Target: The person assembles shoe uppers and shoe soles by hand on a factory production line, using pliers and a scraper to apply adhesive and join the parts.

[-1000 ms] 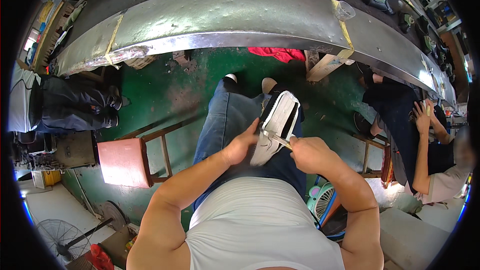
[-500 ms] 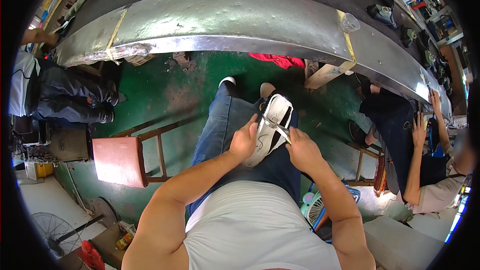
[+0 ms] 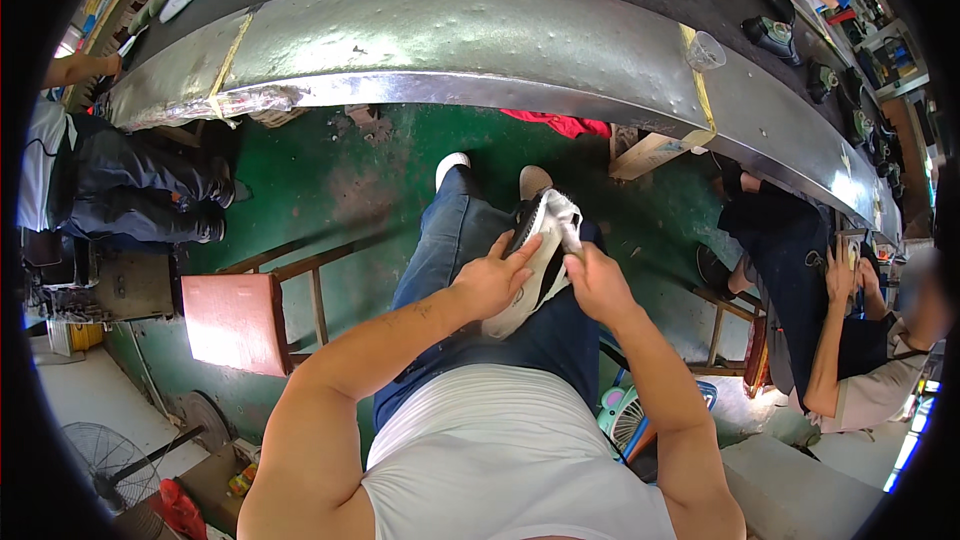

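One shoe [image 3: 533,288] lies between left hand [image 3: 490,282] and right hand [image 3: 600,285], both gripping its edges.

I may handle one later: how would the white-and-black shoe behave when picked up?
The white-and-black shoe probably flexes at its open end, where the rim looks wavy. Its long, narrow shape makes rolling seem unlikely.

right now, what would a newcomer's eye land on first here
Probably the white-and-black shoe over the person's lap near the centre, with the left hand and right hand on it. Next, the shiny silver ledge curving across the top, and the reddish stool seat at lower left against the green floor.
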The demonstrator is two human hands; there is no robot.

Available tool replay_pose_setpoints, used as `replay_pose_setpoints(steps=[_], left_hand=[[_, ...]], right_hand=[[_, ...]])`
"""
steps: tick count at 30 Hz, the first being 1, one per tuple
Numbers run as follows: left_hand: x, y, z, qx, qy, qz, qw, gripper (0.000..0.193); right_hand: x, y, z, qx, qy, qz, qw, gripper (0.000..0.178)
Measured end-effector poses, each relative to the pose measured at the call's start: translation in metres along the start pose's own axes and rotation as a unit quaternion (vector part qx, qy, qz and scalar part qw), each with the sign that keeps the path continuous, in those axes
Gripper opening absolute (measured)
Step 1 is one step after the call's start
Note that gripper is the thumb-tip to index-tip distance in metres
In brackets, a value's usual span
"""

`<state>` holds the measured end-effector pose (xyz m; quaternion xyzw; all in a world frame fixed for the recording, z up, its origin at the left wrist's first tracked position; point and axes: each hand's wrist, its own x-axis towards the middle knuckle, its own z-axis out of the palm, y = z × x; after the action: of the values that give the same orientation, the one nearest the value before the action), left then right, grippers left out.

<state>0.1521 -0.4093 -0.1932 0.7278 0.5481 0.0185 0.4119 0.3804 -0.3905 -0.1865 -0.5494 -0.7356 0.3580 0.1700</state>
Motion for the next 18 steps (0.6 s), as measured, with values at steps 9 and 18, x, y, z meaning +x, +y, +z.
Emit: replay_pose_setpoints(steps=[9, 18], left_hand=[[-0.021, -0.031, 0.04, -0.234, 0.119, -0.079, 0.962, 0.073], [-0.021, -0.037, 0.027, -0.28, 0.073, -0.037, 0.957, 0.079]], right_hand=[[-0.014, -0.015, 0.002, -0.122, -0.163, 0.056, 0.977, 0.037], [-0.041, -0.022, 0.014, -0.037, -0.088, -0.005, 0.995, 0.039]])
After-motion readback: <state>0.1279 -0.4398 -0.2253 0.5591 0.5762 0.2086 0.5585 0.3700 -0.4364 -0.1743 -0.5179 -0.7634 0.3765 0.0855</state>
